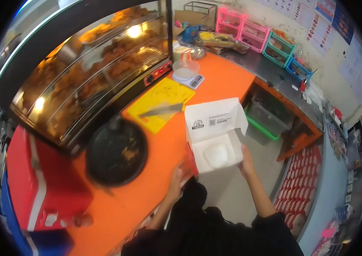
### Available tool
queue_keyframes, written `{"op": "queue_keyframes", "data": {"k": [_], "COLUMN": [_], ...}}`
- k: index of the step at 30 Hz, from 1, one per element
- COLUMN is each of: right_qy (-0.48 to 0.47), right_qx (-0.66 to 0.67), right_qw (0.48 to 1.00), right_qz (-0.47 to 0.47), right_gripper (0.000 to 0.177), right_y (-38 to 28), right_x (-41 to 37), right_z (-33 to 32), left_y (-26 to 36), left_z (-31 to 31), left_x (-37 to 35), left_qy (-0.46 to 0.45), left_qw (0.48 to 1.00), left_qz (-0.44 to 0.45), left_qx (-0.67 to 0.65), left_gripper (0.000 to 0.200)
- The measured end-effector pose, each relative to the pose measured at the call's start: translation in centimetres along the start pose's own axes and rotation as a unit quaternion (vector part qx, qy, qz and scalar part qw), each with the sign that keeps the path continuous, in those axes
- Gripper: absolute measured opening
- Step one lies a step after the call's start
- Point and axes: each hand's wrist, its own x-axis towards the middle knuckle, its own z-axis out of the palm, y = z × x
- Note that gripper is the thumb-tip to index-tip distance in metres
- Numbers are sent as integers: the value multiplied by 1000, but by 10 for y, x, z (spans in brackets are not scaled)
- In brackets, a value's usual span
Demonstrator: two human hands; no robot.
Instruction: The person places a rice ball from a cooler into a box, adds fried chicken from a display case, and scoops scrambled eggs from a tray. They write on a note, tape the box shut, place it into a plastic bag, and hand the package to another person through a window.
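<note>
While looking forward and down in the head view, held a white box point(221, 136) in midair, just beside the edge of an orange counter point(112, 222). Had the right hand point(248, 162) closed on the box's right side wall, with the thumb near the rim and most of the other fingers hidden. Had the left hand point(176, 181) partly curled at the box's red outer side, with blurred fingers; could not tell how firmly closed, or whether truly gripping. Had the lid point(208, 115) raised, with black print and a square code on its inner face. Saw a pale rounded shape point(216, 156) in the bottom, too washed out to name.

Saw a knife point(164, 109) lying on a yellow board point(162, 91), beyond the box and to the left. Saw a scale point(195, 81) just past the board, with a clear bowl point(185, 67) on top. Saw a round black pan point(112, 158) left of the box, with a brown patch on its surface. Found a lit glass cabinet point(159, 73) behind these, with shelves of browned food point(121, 64). Noted a red cooler point(63, 183) at the near left, pink drawers point(254, 35) and teal drawers point(278, 49) by the wall, a green-rimmed bin point(263, 129) below the dark worktop point(271, 70), and a red-and-white stack point(298, 187) at lower right.
</note>
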Motion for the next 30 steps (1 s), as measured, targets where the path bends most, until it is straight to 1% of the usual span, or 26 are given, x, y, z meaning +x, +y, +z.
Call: {"op": "queue_keyframes", "data": {"k": [1,2,3,4,6,7,9,10,12,13,15,16,17,18,19,20,21,22,23,24,25,26,27,28,29,30], "right_qy": [7,3,-7,-17,-11,-25,-47,-49,-101,-119,-175,-150,-170,-177,-173,-186,-97,1,-47,-227,-385,-416,-409,-384,-397,-318], "right_qx": [-4,13,28,22,-6,-6,-3,-4,-36,-42,-72,-182,-178,-333,-475,-470,-291,-103,-397,-382,-390,-419,-450,-535,-618,-618], "right_qw": [1000,1000,999,1000,998,998,996,996,993,991,979,966,962,909,829,829,924,975,833,795,766,724,688,618,562,517], "right_qz": [-2,-12,-19,-15,-59,-58,-69,-80,-56,-43,-70,-111,-115,-179,-240,-241,-227,-197,-383,-413,-336,-358,-396,-429,-381,-500], "right_gripper": [50,51,51,51,49,49,50,50,47,47,49,50,50,50,49,49,45,41,33,35,40,43,48,50,41,32], "right_y": [-9,-16,-20,-20,-22,-26,-36,-45,-59,-52,-42,-39,-39,-42,-48,-51,-60,-66,-67,-53,-44,-30,-12,12,2,51], "right_x": [37,71,103,139,216,247,300,322,364,384,442,462,474,483,493,494,469,436,399,377,356,333,321,318,310,323], "right_z": [-7,-18,-30,-45,-72,-79,-81,-80,-86,-95,-107,-113,-116,-120,-118,-101,-64,-30,0,19,41,67,87,94,112,109], "left_y": [4,2,0,6,28,32,42,50,56,55,59,55,44,40,43,46,45,44,46,47,47,46,44,39,34,31], "left_z": [-3,-16,-24,-25,-30,-35,-33,-26,-15,-14,-7,-12,-26,-31,-27,-23,-20,-16,-14,-12,-10,-10,-12,-22,-34,-39], "left_x": [35,71,101,126,168,184,222,238,259,262,279,284,287,293,298,297,294,293,296,298,300,302,305,307,307,307], "left_qy": [-6,27,64,75,155,195,239,270,301,321,319,340,320,298,313,319,321,328,348,365,366,387,403,393,373,383], "left_qw": [1000,987,947,947,857,849,718,707,648,645,607,600,595,591,584,585,587,584,579,573,574,574,575,594,616,617], "left_qz": [-4,70,144,145,181,181,272,274,297,285,232,234,216,198,197,183,165,155,186,217,210,205,201,190,178,176], "left_qx": [-4,141,280,275,457,458,594,594,633,632,690,685,705,724,722,723,725,726,714,701,701,692,683,676,670,665], "left_gripper": [37,38,39,39,47,47,49,49,51,51,43,43,38,33,33,29,25,25,23,22,22,19,17,14,13,15]}}
